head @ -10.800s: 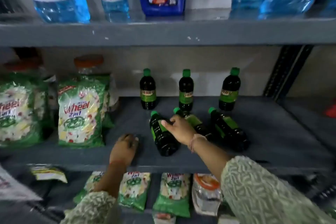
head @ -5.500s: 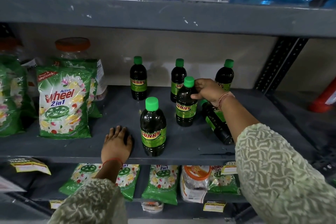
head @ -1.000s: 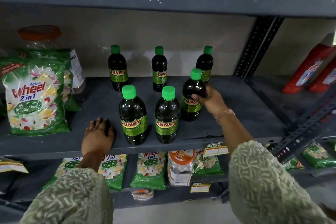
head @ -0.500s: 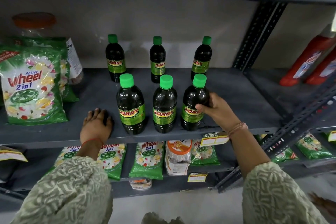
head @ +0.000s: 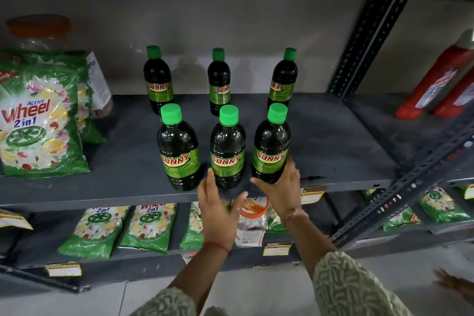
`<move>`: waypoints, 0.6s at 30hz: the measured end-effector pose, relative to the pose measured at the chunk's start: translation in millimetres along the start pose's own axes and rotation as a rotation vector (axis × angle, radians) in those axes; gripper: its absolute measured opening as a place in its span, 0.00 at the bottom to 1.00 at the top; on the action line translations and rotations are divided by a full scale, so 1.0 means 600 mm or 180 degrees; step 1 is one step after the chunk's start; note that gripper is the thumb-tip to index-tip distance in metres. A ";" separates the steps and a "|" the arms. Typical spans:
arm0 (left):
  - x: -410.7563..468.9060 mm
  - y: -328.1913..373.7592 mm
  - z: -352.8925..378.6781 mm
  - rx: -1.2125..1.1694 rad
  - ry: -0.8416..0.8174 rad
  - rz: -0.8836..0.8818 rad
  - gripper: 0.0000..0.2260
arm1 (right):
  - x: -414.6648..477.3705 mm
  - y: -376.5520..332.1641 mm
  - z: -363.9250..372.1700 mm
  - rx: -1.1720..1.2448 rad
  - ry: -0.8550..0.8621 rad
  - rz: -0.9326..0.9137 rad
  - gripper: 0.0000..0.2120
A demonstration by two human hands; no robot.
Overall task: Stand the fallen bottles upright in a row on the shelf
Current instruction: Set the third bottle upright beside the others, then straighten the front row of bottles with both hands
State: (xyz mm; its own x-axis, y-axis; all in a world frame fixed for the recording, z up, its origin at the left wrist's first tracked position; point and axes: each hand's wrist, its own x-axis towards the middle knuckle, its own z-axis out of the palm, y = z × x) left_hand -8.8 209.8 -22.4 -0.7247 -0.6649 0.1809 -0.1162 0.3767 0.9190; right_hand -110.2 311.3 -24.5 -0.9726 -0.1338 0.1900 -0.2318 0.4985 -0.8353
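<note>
Six dark Sunny bottles with green caps stand upright in two rows on the grey shelf [head: 333, 141]. The back row holds a left bottle [head: 158, 79], a middle bottle [head: 218, 82] and a right bottle [head: 283, 79]. In the front row are a left bottle [head: 179, 151], a middle bottle [head: 227, 151] and a right bottle [head: 272, 146]. My right hand [head: 280, 187] cups the base of the front right bottle, thumb on its left and fingers on its right. My left hand [head: 218, 210] is open at the shelf's front edge, below the front middle bottle.
Green Wheel detergent packs [head: 38, 120] and an orange-lidded jar [head: 38, 31] fill the shelf's left end. Red bottles [head: 441, 79] stand beyond the upright at the right. A slanted metal brace [head: 410, 182] crosses the lower right. More packs and a jar [head: 252, 218] sit on the lower shelf.
All three fallen bottles now stand in a front row. My left hand has left the shelf's left part and moved right to the front middle bottle. My right hand has slid to the front right bottle's base.
</note>
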 end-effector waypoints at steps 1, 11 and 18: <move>0.007 0.007 0.009 -0.0058 0.0101 -0.0089 0.38 | 0.001 0.002 0.000 -0.0040 0.0014 -0.0030 0.42; 0.047 -0.003 0.036 0.0070 0.0173 -0.0255 0.32 | 0.010 0.032 -0.024 -0.0053 -0.0065 -0.0090 0.41; 0.039 0.007 0.079 0.0107 0.0056 -0.0107 0.33 | 0.032 0.082 -0.101 -0.0084 0.0221 0.0052 0.37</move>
State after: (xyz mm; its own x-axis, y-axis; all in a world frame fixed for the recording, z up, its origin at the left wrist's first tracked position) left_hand -58.4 226.5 -31.2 -0.7079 -0.6887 0.1565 -0.1633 0.3752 0.9125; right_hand -141.3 385.2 -30.7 -0.9749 -0.0662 0.2128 -0.2155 0.5225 -0.8249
